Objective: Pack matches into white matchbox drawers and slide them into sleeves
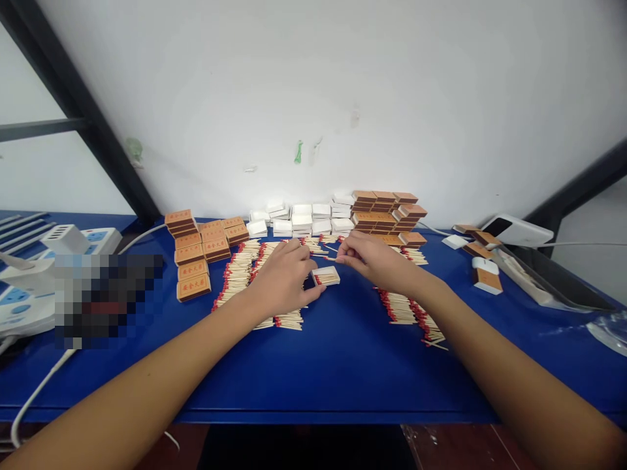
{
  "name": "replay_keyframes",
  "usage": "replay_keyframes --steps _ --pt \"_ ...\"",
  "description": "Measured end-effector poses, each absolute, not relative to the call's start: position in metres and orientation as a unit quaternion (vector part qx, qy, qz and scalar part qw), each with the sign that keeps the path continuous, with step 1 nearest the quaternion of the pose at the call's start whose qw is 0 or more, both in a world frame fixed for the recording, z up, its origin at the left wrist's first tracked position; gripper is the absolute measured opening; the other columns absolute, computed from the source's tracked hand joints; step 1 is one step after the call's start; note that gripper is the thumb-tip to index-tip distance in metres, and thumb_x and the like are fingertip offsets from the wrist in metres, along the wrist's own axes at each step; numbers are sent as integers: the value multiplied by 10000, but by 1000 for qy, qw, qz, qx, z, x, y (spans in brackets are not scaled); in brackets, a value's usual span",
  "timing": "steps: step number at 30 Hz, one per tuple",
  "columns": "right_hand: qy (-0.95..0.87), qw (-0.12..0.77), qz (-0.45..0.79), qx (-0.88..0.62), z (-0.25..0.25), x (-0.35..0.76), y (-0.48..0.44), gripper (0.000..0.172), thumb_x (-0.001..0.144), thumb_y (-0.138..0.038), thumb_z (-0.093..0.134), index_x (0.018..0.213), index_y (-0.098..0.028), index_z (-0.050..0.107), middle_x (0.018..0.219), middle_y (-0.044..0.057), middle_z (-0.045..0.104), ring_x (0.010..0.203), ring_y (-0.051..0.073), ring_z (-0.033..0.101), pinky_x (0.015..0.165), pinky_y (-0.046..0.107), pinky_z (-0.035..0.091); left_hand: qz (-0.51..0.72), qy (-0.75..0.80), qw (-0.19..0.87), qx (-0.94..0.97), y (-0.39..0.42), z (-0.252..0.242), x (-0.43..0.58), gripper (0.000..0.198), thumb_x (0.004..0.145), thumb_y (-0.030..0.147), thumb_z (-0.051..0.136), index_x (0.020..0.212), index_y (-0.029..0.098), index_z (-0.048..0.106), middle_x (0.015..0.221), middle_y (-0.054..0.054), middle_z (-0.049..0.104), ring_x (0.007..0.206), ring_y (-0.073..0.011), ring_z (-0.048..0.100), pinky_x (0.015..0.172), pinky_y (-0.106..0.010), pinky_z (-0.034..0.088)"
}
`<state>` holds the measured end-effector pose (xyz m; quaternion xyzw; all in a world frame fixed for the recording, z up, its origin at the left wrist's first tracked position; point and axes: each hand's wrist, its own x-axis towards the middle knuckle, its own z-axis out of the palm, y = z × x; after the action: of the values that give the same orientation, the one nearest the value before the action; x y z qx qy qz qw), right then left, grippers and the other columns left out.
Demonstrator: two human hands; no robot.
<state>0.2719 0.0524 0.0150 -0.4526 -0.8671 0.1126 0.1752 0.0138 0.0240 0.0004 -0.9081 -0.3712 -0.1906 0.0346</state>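
Note:
A small white matchbox tray (326, 276) with some matches inside lies on the blue table. My left hand (289, 277) holds it from the left, thumb at its near side and fingers at its far left corner. Just above and right of the tray, my right hand (365, 256) pinches matches between thumb and fingers, their sticks pointing left. Rows of red-tipped matches (240, 274) lie beside and partly under my left hand. More matches (399, 308) lie below my right wrist.
White trays (301, 219) and brown matchboxes (377, 215) are stacked along the wall. More brown boxes (193, 269) stand left. A power strip (100, 241) is at far left. At right are loose boxes (487, 279) and a white device (519, 230).

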Motion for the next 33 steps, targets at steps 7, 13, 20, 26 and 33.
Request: replay_keyframes --steps 7,13,20,26,33 --pt "-876 155 105 -444 9 258 33 166 1072 -279 576 924 -231 634 1054 89 659 941 242 625 812 358 461 -185 -363 46 -912 26 -1 14 308 993 456 767 1041 156 819 966 -96 669 1031 -294 575 966 -457 492" --pt "-870 171 113 -449 5 267 51 146 1061 -322 624 977 -223 689 1007 76 681 913 235 634 805 352 467 -180 -361 45 -914 25 -3 14 324 985 468 777 1041 151 819 986 -103 680 1052 -305 585 975 -475 489" --pt "-840 191 44 -507 -8 271 90 116 1015 -275 684 943 -191 721 1000 97 721 927 246 650 816 347 466 -183 -349 32 -919 24 -4 16 290 989 445 768 1051 166 820 998 -103 690 1076 -313 582 1013 -491 484" --pt "-842 153 -3 -517 -10 268 90 140 1055 -220 601 951 -184 688 990 125 706 990 282 643 855 369 450 -174 -363 37 -915 23 -1 17 299 998 448 760 1037 158 819 990 -106 692 1070 -314 585 993 -479 483" --pt "-868 152 38 -471 -7 252 76 141 1064 -229 587 943 -201 653 1035 115 684 991 265 620 848 358 463 -164 -349 27 -922 21 0 16 289 998 437 762 1032 155 817 972 -108 693 1062 -316 585 977 -480 493"
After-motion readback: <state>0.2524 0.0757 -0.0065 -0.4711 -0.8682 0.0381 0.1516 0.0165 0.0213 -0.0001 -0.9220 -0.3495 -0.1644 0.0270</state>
